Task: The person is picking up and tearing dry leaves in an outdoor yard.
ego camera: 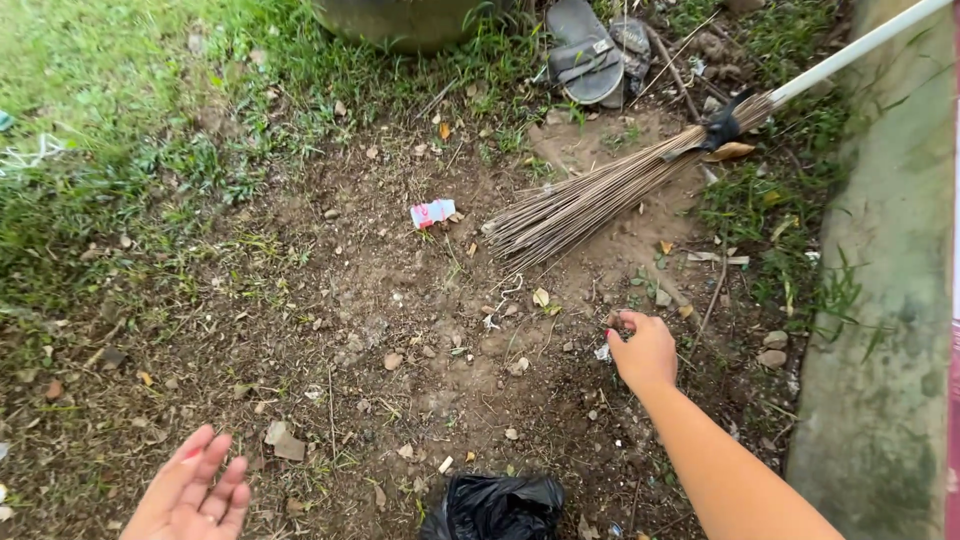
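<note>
Right hand [643,350]: grip clenched on a small litter scrap [604,352] lying on bare soil below the stick broom [600,195]. Judged light, thin and crumpling; pinch it at an edge. Left hand [190,495]: grip released, palm up, left of the black bag [497,505].

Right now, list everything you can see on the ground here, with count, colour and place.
broom: one, tan bristles with white handle, lying upper right on the dirt
wrapper: one, pink and white, centre of the bare patch
sandal: one, grey, top centre by the grass
plastic bag: one, black, bottom centre
pot: one, dull green, top edge, only its base shows
concrete curb: one, greenish grey, right side
stones: several, pale, scattered on the soil
right hand: closed on small debris, right of centre
left hand: open, empty, bottom left
</note>
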